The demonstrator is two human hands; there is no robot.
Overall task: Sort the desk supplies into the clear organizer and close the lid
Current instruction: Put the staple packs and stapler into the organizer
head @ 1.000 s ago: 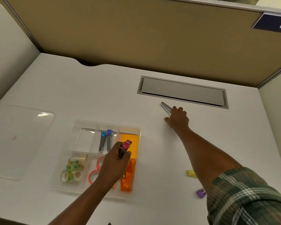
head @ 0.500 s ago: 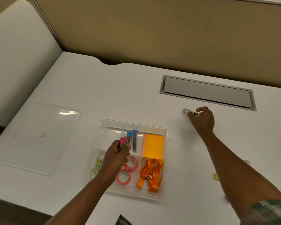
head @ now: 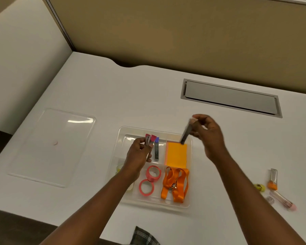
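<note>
Pinches a dark tube [head: 185,134] in the right hand [head: 208,137], tilted above the back right corner of the clear organizer [head: 155,203], its lower end over the orange sticky notes [head: 177,154]. Grips a pink-capped tube [head: 147,140] in the left hand [head: 139,154] over the back middle compartment, beside a blue-capped tube [head: 156,147] lying there. Has the lid [head: 49,147] flat on the desk [head: 113,94] at the left, more tubes [head: 273,177] loose at the right
</note>
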